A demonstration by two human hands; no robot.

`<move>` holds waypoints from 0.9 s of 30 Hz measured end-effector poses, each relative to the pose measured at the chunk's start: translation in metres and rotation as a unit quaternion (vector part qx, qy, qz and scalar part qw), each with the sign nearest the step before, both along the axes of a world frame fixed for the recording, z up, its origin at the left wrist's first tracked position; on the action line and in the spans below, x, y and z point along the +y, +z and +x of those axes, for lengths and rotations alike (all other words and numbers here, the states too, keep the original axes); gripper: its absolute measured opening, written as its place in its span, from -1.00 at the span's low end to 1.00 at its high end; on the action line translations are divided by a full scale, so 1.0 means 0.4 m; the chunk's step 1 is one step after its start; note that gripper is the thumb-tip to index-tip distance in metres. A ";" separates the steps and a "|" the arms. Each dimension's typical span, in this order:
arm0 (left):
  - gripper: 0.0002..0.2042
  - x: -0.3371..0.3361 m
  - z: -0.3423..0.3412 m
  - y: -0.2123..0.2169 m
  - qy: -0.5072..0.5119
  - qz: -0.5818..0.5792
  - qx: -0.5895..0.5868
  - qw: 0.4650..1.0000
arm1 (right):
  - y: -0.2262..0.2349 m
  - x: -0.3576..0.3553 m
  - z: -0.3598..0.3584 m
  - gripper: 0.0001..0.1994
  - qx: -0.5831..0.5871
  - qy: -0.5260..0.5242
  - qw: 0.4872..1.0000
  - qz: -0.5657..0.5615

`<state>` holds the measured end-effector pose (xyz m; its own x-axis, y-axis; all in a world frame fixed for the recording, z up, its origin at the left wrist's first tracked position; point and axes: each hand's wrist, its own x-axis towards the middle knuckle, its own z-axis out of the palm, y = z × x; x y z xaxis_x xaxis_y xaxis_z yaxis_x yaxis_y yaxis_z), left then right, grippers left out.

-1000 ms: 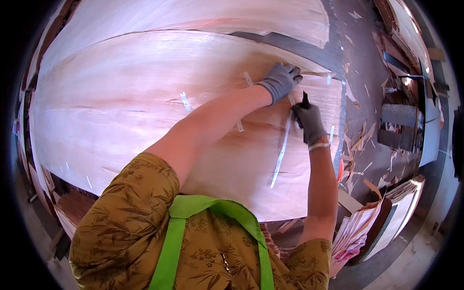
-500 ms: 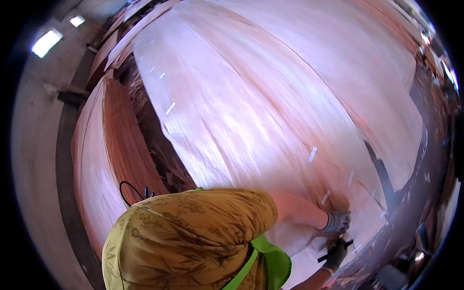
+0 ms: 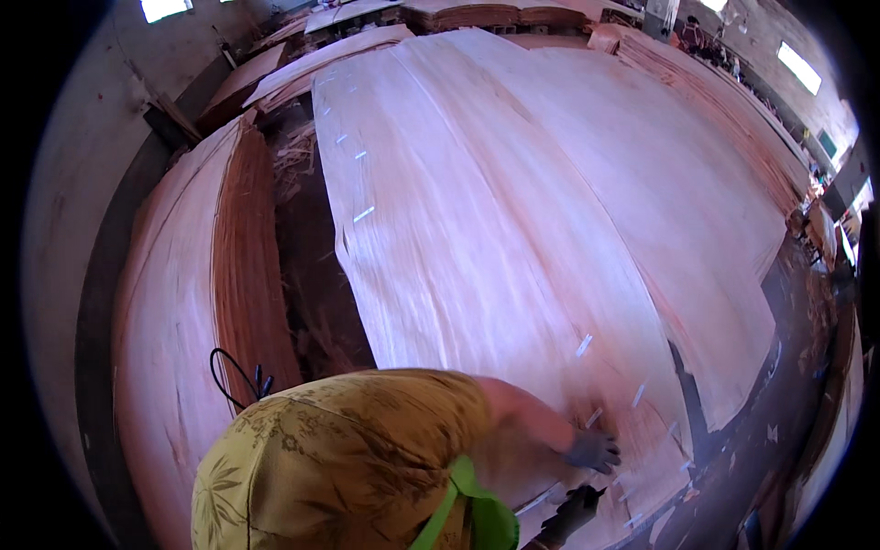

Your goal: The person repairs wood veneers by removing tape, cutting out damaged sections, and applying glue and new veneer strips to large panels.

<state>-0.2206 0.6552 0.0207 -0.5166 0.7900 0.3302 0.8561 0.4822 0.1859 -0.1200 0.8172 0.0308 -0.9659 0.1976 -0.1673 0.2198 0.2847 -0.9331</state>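
Observation:
Large pale wood veneer sheets lie spread in front of me. My left hand, in a grey glove, rests on the near part of the sheet with its fingers stretched out. My right hand, in a dark glove, is just nearer to me and closed round a small black tool; its exact kind is hard to make out. Short white tape strips stick to the veneer near my hands, among them one tape strip. Further white strips run along the sheet's left edge.
To the left stands a tall veneer stack, with a dark gap holding scraps between it and the sheets. More veneer stacks lie at the back. A grey wall rises at far left. Scraps litter the floor at right.
The view has tilted up, showing more of the back. Both hands have shifted left in the picture and moved slightly apart. The left fingers are now more stretched out.

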 end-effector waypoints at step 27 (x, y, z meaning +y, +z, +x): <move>-0.63 -1.073 0.000 0.012 0.255 0.070 0.054 0.963 | 0.005 -1.043 -0.376 -0.84 -0.213 0.163 0.957 -0.112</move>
<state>-0.2206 0.2259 0.0254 -0.7826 0.3859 0.4884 0.5324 0.8215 0.2041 -0.2702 0.4000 0.0329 -0.8050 -0.1890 -0.5624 0.5273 0.2066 -0.8242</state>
